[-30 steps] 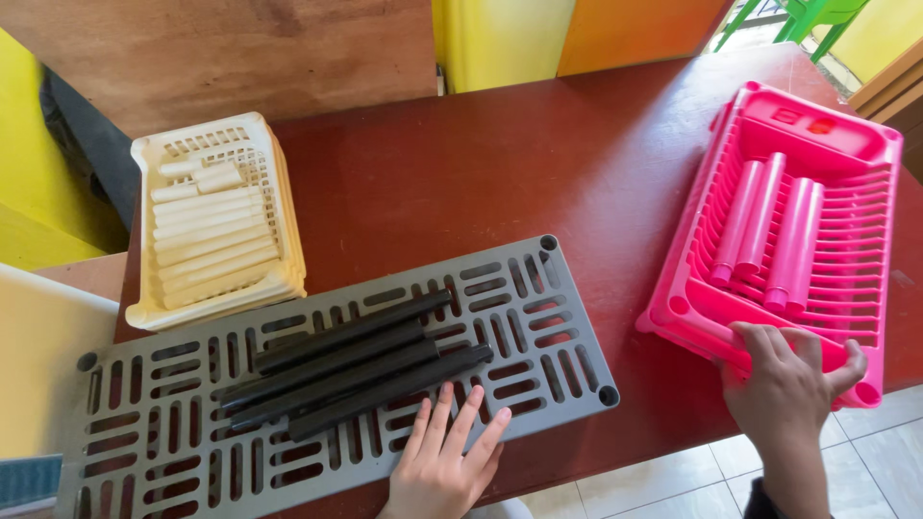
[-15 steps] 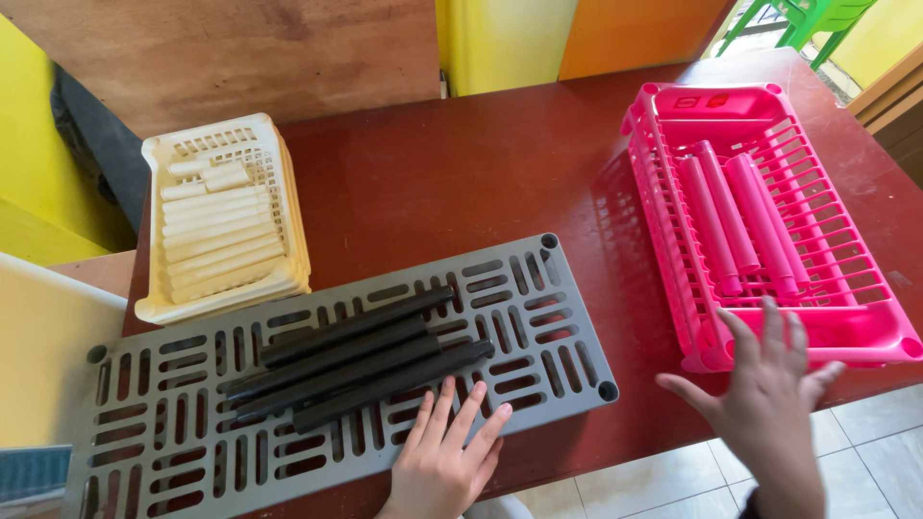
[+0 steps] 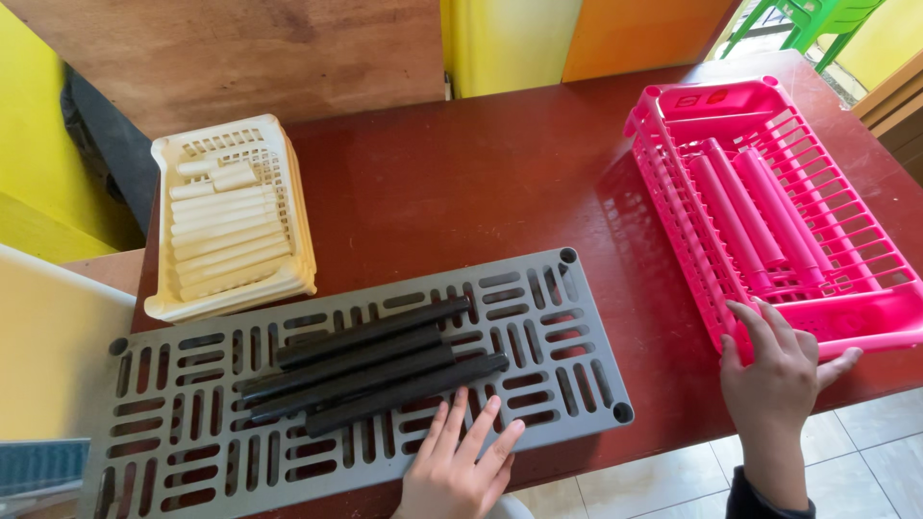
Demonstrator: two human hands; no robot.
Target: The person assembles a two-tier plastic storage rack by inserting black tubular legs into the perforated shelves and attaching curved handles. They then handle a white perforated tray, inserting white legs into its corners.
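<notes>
My left hand (image 3: 459, 463) lies flat, fingers spread, on the near edge of a grey slotted shelf panel (image 3: 192, 413). Several black tubes (image 3: 370, 365) rest on that panel just beyond the fingertips. My right hand (image 3: 777, 373) presses its fingers against the near corner of a pink slotted tray (image 3: 673, 183) at the right side of the table. Several pink tubes (image 3: 760, 216) lie inside the tray. The hand touches the tray's rim without closing around it.
A cream stack of slotted trays (image 3: 288, 207) holding cream tubes (image 3: 226, 235) sits at the back left of the dark red table (image 3: 481, 183). A wooden board and yellow and orange panels stand behind. Tiled floor shows below the near table edge.
The pink tray has turned and slid toward the table's right side. My right hand came off it, then settled on its near corner. My left hand stayed on the grey panel.
</notes>
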